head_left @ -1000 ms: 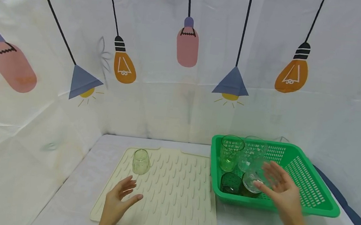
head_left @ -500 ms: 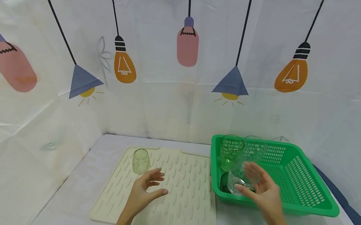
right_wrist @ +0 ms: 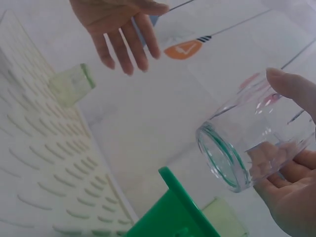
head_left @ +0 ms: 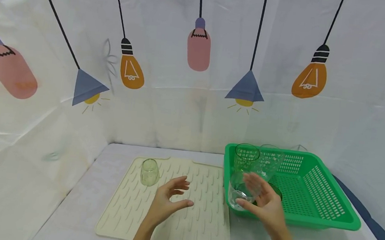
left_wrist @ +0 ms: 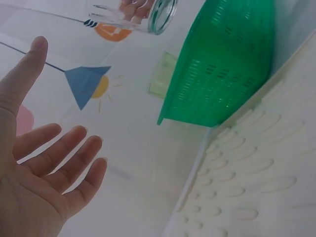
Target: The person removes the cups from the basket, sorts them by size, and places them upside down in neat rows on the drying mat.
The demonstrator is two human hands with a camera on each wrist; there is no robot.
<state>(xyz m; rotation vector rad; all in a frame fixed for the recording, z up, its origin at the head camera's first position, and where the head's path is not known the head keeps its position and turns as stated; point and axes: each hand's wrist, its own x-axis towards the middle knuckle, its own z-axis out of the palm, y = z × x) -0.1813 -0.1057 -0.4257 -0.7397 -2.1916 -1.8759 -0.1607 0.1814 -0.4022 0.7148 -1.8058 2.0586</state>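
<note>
My right hand [head_left: 264,203] grips a clear drinking glass [head_left: 237,198], lifted over the near left corner of the green basket [head_left: 329,225]. In the right wrist view the glass lies tilted between thumb and fingers, its thick base [right_wrist: 222,157] facing the mat side. Over the middle of the cream drying mat [head_left: 201,234] hovers my left hand [head_left: 169,203], thumb and fingers spread apart around nothing. A pale green glass [head_left: 149,172] stands upside down near the mat's back left corner.
A tall green-tinted glass [head_left: 247,154] and a clear glass [head_left: 274,160] stand at the basket's left end. Part of a dark green glass [head_left: 277,190] shows behind my right hand. A white printed sheet [head_left: 178,122] hangs behind the table.
My right hand has carried the clear glass leftward, from among the basket's glasses to its left edge. The left hand has moved right over the mat, staying open.
</note>
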